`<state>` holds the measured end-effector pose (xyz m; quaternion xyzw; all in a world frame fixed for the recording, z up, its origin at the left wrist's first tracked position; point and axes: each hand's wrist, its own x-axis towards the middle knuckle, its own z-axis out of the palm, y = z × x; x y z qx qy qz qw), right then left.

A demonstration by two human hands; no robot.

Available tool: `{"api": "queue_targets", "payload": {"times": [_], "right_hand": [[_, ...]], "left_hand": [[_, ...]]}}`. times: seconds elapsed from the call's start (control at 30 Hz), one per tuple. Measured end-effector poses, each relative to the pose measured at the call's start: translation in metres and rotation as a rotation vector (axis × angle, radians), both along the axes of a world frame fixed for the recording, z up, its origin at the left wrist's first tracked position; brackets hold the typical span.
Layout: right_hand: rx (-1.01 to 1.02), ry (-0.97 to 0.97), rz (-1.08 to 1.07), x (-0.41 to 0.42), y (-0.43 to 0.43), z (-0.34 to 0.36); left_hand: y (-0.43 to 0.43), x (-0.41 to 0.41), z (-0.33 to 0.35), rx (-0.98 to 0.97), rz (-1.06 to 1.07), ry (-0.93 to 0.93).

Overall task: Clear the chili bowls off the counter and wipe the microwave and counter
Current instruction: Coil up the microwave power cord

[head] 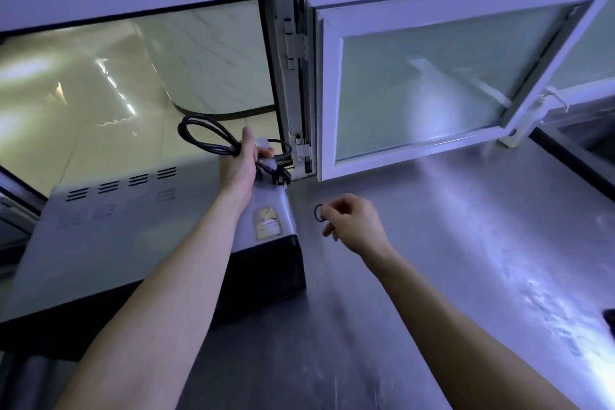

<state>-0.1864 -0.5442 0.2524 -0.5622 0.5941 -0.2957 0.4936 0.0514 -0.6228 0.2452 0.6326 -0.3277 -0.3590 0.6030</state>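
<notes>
Steel counter (449, 226) below an open window (329, 93), microwave (109, 236) at its left end.
Left hand (241, 165) sits at the microwave's rear right corner, fingers curled round a coiled black cord (203, 135), its plug (281, 178) dangling beneath. The right hand (352, 223) hovers just beside the microwave's right side, fingertips pinching a small dark ring (318, 212) (a band, probably). The cord lies up-left of the ring, its loops reaching leftward. No bowls show, and wiping looks not yet begun.

Left hand (241, 165) grips cord (199, 134); right hand (354, 223) fingers (337, 206) pinch ring (318, 212).
</notes>
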Motion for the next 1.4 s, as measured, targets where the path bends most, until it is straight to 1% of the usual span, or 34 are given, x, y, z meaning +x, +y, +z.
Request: {"api": "queue_targets", "payload": {"times": [0.07, 0.1, 0.13, 0.2, 0.23, 0.27, 0.33, 0.4, 0.5, 0.57, 0.6, 0.7, 0.77, 0.87, 0.93, 1.03, 1.1, 1.17, 1.2, 1.3, 1.4], "right_hand": [[0.046, -0.232, -0.125, -0.029, -0.007, 0.001], [0.066, -0.327, -0.17, -0.042, -0.012, 0.0], [0.086, -0.399, -0.203, -0.054, -0.017, -0.001], [0.115, -0.48, -0.252, -0.075, -0.025, -0.009], [0.128, -0.509, -0.272, -0.084, -0.028, -0.014], [0.145, -0.546, -0.291, -0.092, -0.03, -0.02], [0.183, -0.616, -0.316, -0.102, -0.035, -0.035], [0.226, -0.658, -0.328, -0.106, -0.043, -0.048], [0.278, -0.718, -0.311, -0.097, -0.057, -0.066], [0.296, -0.776, -0.288, -0.086, -0.065, -0.072], [0.296, -0.806, -0.276, -0.082, -0.068, -0.074], [0.27, -0.848, -0.244, -0.074, -0.074, -0.071], [0.25, -0.827, -0.201, -0.076, -0.075, -0.069], [0.271, -0.733, -0.099, -0.08, -0.077, -0.065], [0.313, -0.638, -0.033, -0.082, -0.079, -0.063], [0.334, -0.495, 0.142, -0.085, -0.078, -0.059], [0.343, -0.466, 0.257, -0.085, -0.075, -0.053], [0.357, -0.448, 0.302, -0.087, -0.069, -0.051], [0.358, -0.437, 0.289, -0.091, -0.064, -0.052], [0.343, -0.508, 0.155, -0.111, -0.045, -0.063], [0.311, -0.605, 0.028, -0.128, -0.032, -0.057]], "left_hand": [[-0.001, -0.018, 0.006, 0.003, -0.068, -0.357], [-0.004, -0.033, 0.011, -0.017, -0.16, -0.509], [-0.008, -0.05, 0.014, -0.011, -0.297, -0.676], [-0.019, -0.084, 0.016, 0.031, -0.626, -1.037], [-0.023, -0.099, 0.012, 0.06, -0.749, -1.134], [-0.028, -0.107, 0.004, 0.11, -0.823, -1.144], [-0.036, -0.112, -0.015, 0.222, -0.898, -0.988], [-0.041, -0.111, -0.026, 0.227, -0.939, -0.805], [-0.048, -0.106, -0.024, 0.204, -0.927, -0.571], [-0.052, -0.103, -0.024, 0.185, -0.916, -0.506], [-0.052, -0.103, -0.025, 0.183, -0.921, -0.511], [-0.055, -0.104, -0.037, 0.199, -0.91, -0.563], [-0.056, -0.105, -0.037, 0.184, -0.913, -0.577], [-0.056, -0.104, -0.034, 0.126, -0.892, -0.564], [-0.053, -0.107, -0.029, 0.105, -0.877, -0.592], [-0.047, -0.109, -0.028, 0.099, -0.947, -0.707], [-0.043, -0.11, -0.028, 0.144, -0.973, -0.728], [-0.042, -0.112, -0.026, 0.156, -0.924, -0.72], [-0.042, -0.114, -0.026, 0.15, -0.869, -0.762], [-0.042, -0.114, -0.03, 0.092, -0.703, -1.035], [-0.04, -0.119, -0.032, -0.004, -0.679, -1.341]]}}
